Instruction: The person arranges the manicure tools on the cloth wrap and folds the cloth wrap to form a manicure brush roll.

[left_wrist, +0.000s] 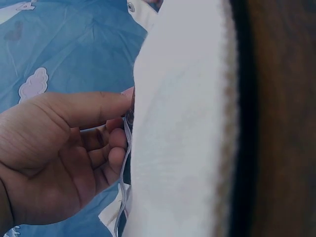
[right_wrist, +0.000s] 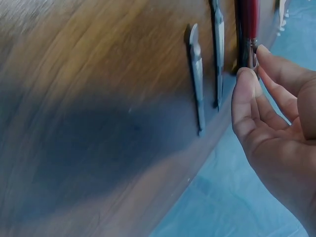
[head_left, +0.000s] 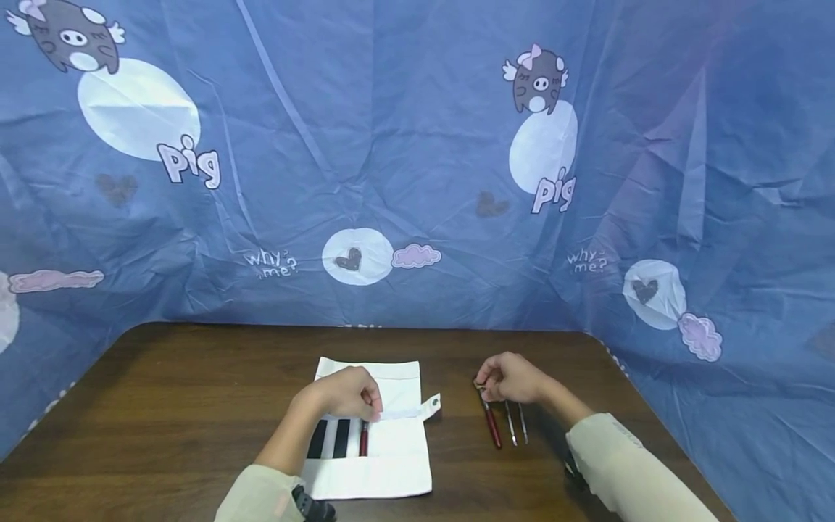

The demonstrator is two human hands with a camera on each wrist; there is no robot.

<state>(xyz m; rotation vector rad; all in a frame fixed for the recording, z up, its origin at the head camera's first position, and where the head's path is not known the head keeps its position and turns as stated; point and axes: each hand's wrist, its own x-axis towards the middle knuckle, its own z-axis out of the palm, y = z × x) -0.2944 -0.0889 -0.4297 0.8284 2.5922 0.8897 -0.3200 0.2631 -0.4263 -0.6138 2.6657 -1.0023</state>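
A white fabric tool roll (head_left: 391, 475) lies open on the table, with dark strips showing at its left. My left hand (head_left: 346, 391) is over its middle, thumb and fingers pinching the upper end of a red-handled tool (head_left: 363, 441) set in the roll. In the left wrist view, the roll's fabric (left_wrist: 182, 123) hides most of what the fingertips hold. To the right, my right hand (head_left: 512, 377) pinches the metal end of another red-handled tool (right_wrist: 249, 19) by the table. Beside it lie two slim metal tools (right_wrist: 197, 74), one with a flattened end.
A snap strap (head_left: 432, 406) sticks out from the roll's right side. The brown wooden table (head_left: 196, 406) has rounded back corners. Behind it hangs a blue printed cloth (head_left: 443, 167), which also shows past the table's right edge.
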